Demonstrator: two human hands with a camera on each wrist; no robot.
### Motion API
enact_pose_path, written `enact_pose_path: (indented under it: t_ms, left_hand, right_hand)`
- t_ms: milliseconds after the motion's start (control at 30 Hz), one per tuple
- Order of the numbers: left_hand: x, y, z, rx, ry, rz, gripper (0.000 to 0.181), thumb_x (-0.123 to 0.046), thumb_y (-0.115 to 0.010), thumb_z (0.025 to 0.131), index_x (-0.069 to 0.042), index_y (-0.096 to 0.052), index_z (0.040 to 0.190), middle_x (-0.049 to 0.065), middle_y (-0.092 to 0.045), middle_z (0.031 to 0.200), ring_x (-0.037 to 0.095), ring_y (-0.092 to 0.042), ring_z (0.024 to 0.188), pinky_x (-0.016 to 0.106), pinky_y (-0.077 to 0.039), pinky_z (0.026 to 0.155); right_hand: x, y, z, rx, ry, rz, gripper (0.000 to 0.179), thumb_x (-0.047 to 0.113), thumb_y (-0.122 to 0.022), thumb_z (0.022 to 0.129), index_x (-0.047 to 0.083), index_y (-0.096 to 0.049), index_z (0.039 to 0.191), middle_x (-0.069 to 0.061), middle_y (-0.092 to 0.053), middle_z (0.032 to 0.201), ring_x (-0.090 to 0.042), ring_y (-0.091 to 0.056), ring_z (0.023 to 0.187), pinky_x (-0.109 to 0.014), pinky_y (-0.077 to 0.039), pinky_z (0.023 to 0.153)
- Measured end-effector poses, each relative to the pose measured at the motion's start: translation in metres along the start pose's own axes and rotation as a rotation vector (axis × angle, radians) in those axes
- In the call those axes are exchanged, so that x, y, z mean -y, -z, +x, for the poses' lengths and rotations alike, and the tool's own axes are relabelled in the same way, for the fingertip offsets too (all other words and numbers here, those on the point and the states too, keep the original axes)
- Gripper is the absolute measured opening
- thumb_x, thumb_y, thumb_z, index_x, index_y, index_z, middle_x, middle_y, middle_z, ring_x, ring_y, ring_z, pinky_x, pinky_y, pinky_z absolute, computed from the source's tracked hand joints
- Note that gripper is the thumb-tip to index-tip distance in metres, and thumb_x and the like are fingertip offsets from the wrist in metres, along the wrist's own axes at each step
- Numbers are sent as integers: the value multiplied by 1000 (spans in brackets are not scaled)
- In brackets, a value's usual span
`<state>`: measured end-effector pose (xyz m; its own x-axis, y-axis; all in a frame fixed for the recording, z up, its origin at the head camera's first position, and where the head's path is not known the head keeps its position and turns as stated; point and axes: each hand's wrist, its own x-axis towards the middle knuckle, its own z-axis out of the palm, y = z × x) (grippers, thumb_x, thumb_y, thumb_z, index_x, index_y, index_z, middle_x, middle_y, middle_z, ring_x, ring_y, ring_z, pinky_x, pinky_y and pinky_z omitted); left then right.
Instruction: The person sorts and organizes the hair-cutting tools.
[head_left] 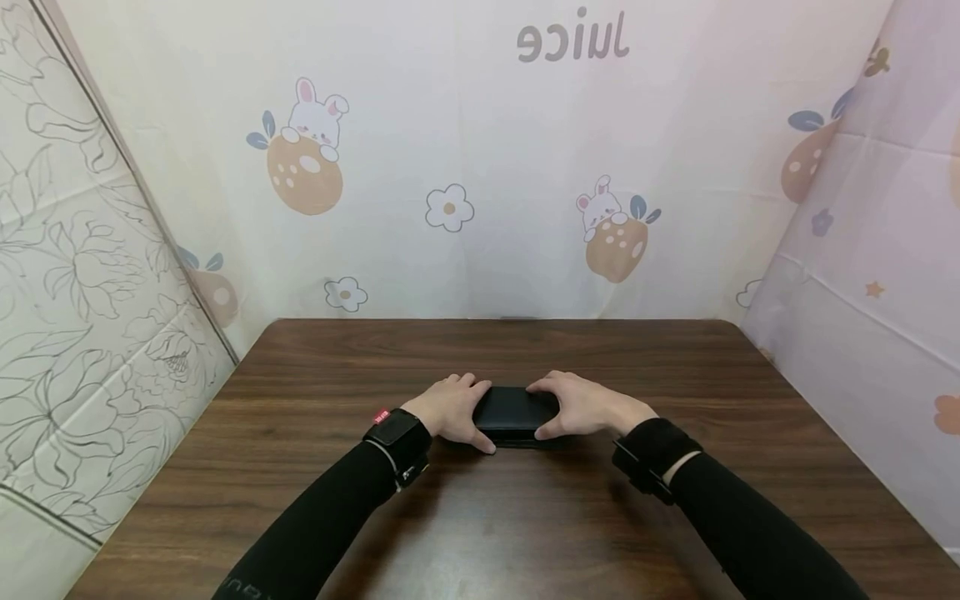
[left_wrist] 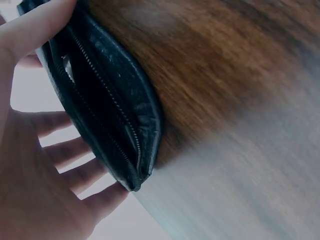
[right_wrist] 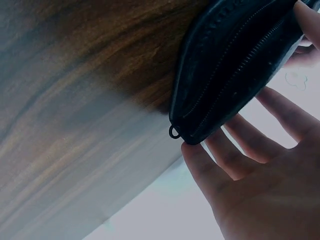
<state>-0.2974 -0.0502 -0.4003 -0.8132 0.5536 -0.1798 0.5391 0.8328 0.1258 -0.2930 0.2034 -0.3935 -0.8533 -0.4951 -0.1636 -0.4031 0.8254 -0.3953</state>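
A black zip wallet (head_left: 512, 410) lies between my two hands at the middle of the table. Both wrist views show its long zip undone and the mouth gaping, with a dark inside; a small pale bit (left_wrist: 68, 69) shows within the opening in the left wrist view. My left hand (head_left: 452, 410) holds the left end, thumb on the near side and fingers along the far side. At the other end my right hand (head_left: 583, 407) grips it the same way. A small ring (right_wrist: 174, 132) sticks out at one corner near the right fingertips.
The dark brown wooden table (head_left: 510, 508) spreads out around the hands. Behind it hangs a pale curtain (head_left: 465, 125) printed with rabbits and fruit. A flower-patterned panel (head_left: 82, 308) stands on the left. Black bands (head_left: 401, 444) circle both wrists.
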Motion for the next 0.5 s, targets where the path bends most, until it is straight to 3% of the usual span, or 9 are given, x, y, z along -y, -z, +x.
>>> enact_pose_path:
  t_ms: [200,500]
  left_hand:
    - [-6,-2,4,-22,19,86,99,-68,-75,78,-14,-43,154,8,-48,146,27,-49,128,45,-43,104]
    - [-7,-5,5,-37,26,112,97,-68,-76,78,-15,-45,153,6,-52,144,25,-51,126,47,-42,103]
  right_hand:
    - [1,0,0,13,-8,-23,74,41,-82,79,14,-57,143,-7,-54,138,-26,-53,118,-52,-45,99]
    - [8,0,-2,21,-19,-51,73,40,-82,81,12,-56,144,-10,-55,140,-28,-54,120,-52,-44,101]
